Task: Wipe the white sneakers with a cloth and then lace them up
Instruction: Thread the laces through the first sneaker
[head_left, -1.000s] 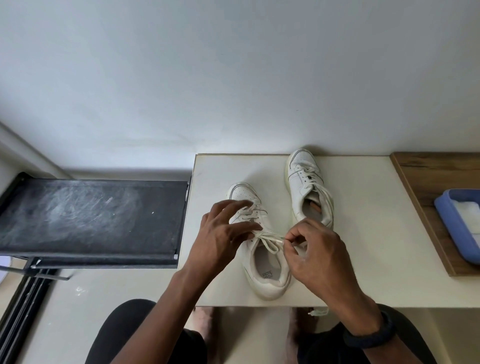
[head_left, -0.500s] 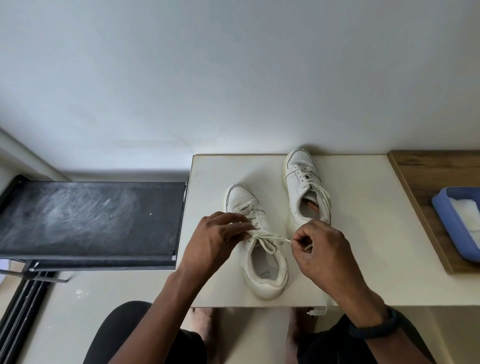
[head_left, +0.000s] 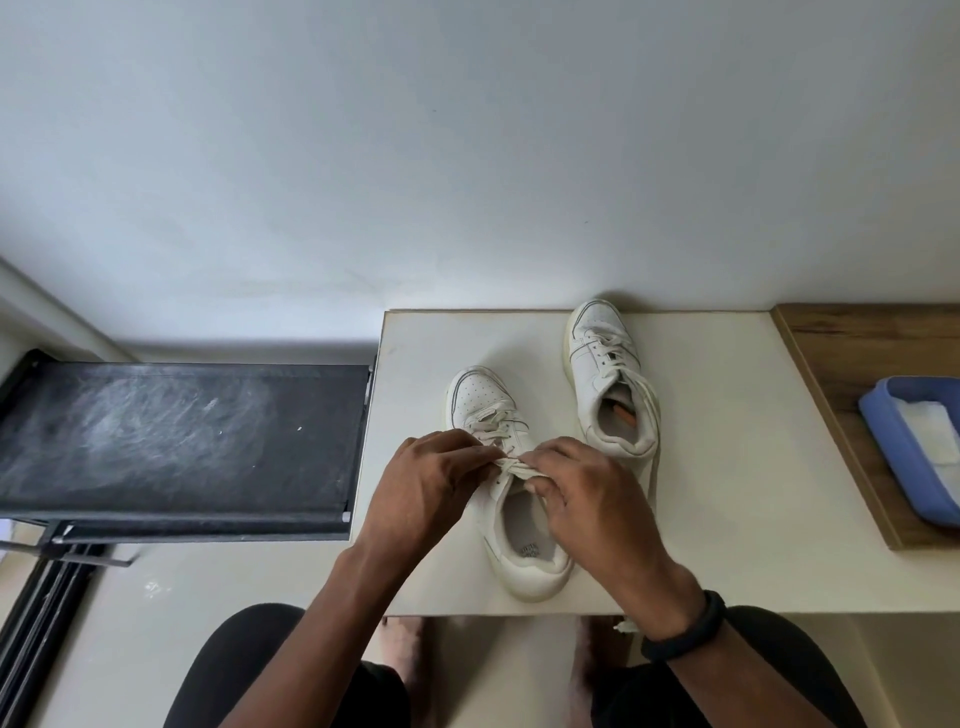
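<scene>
Two white sneakers stand on a cream table, toes pointing away from me. The near sneaker lies between my hands. My left hand and my right hand meet over its tongue, and both pinch its white lace at the top eyelets. The far sneaker stands to the right and further back, laced, with a loose lace end trailing down its right side. A white cloth lies in a blue tray at the far right.
The blue tray rests on a wooden board at the table's right end. A dusty black shelf stands left of the table, lower down. A grey wall rises behind. My knees and bare feet show below the table's front edge.
My hands have come together over the near sneaker's tongue. The lace stretch that ran between them half a second ago is now bunched short between my fingers.
</scene>
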